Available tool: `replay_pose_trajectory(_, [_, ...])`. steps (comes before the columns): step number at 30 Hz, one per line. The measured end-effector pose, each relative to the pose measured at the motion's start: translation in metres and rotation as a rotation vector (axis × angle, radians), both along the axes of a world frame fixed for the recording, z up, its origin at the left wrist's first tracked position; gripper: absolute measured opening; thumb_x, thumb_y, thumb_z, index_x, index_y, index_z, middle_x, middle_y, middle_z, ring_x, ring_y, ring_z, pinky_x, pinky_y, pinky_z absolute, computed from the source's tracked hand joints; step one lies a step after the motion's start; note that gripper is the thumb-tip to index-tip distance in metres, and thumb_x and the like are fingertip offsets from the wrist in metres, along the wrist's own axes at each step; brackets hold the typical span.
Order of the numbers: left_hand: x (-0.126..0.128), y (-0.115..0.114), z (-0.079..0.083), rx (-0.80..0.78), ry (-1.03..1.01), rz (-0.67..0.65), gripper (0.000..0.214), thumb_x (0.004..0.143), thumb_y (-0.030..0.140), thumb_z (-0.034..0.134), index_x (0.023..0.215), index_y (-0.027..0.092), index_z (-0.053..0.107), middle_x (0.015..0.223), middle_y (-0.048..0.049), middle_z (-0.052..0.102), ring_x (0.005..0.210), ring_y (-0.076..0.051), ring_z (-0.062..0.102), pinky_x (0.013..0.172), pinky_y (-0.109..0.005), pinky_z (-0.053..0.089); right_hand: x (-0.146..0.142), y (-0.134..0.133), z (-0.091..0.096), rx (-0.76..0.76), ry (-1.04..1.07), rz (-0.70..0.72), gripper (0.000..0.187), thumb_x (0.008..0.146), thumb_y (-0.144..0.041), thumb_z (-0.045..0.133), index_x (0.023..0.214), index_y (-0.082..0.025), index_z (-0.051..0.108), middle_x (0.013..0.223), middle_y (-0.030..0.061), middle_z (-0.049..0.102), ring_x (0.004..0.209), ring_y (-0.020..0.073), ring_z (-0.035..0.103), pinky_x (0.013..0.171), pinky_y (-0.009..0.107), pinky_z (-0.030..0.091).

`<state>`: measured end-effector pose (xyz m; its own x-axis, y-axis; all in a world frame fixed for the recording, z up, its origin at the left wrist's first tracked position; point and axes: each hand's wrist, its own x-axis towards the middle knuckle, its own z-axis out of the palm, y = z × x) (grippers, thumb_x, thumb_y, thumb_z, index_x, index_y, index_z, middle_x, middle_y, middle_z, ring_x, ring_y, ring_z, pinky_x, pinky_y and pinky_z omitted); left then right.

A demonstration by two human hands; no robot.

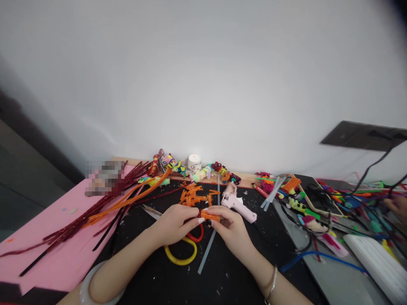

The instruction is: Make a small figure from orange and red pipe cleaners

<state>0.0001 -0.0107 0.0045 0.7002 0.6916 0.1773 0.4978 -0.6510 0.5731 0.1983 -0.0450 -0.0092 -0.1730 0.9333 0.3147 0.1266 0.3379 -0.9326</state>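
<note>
1. Black mat [232,277]: the work surface beneath both hands. The held item is raised over its middle, so far as this angle shows.
2. Left hand [176,222]: fingers curled, thumb extended, pinching the left end of the item. Opening between the fingertips: narrow.
3. Right hand [230,224]: thumb and fingers nearly closed about the right end. Grip firmness cannot be told.
4. Scissors [182,262]: yellow and red handles just below the left hand, partly covered by it.
5. Glue gun [242,209]: pale pink, just beyond the right hand, handle pointing right.
6. Glue stick [208,250]: lies lengthwise away from the wearer, passing below the item.
7. Orange piece [210,215]: held directly between the hands, long axis running left to right, dipping slightly rightward. Neither hand is nearer; both touch it. Cut orange strips [191,195] lie just beyond.
8. Dark red section [200,212]: at the piece's left end, beside the left fingertips.
</note>
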Motion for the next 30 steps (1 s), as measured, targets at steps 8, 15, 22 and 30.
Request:
replay_pose_trajectory(8, [0.003,0.000,0.000,-0.130,-0.203,0.104,0.033,0.087,0.035,0.050,0.062,0.017,0.038,0.059,0.0060,0.039,0.056,-0.009,0.037,0.055,-0.022,0.029,-0.001,-0.001,0.003,-0.022,0.013,-0.008,0.028,0.077,-0.008,0.059,0.097,-0.024,0.069,0.100,0.0039,0.069,0.096,0.0181,0.064,0.080,0.030,0.052])
replay_pose_trajectory(15, [0.011,-0.002,-0.004,-0.672,-0.682,0.147,0.033,0.078,0.026,0.064,0.102,0.022,0.042,0.091,0.0010,0.057,0.067,-0.010,0.059,0.065,-0.025,0.047,0.000,0.000,0.002,-0.099,-0.076,-0.025,0.029,0.079,-0.011,0.055,0.104,-0.021,0.064,0.099,0.0057,0.068,0.061,0.0122,0.059,0.054,0.025,0.048])
replay_pose_trajectory(22, [0.014,0.000,-0.001,-0.733,-0.687,0.186,0.028,0.073,0.023,0.068,0.096,0.015,0.056,0.083,-0.0028,0.065,0.075,-0.014,0.063,0.077,-0.031,0.050,0.009,0.000,0.011,0.082,-0.320,-0.058,0.032,0.078,-0.012,0.055,0.109,-0.021,0.059,0.089,0.0034,0.065,0.059,0.0118,0.052,0.055,0.025,0.045])
replay_pose_trajectory(30, [0.010,0.007,-0.004,-0.517,-0.664,0.356,0.027,0.073,0.026,0.066,0.096,0.016,0.058,0.091,-0.0035,0.061,0.083,-0.015,0.060,0.082,-0.032,0.049,0.051,0.018,0.028,0.142,-0.770,-0.395,0.044,0.069,-0.007,0.048,0.111,-0.018,0.052,0.110,0.0096,0.055,0.097,0.0239,0.053,0.083,0.034,0.043])
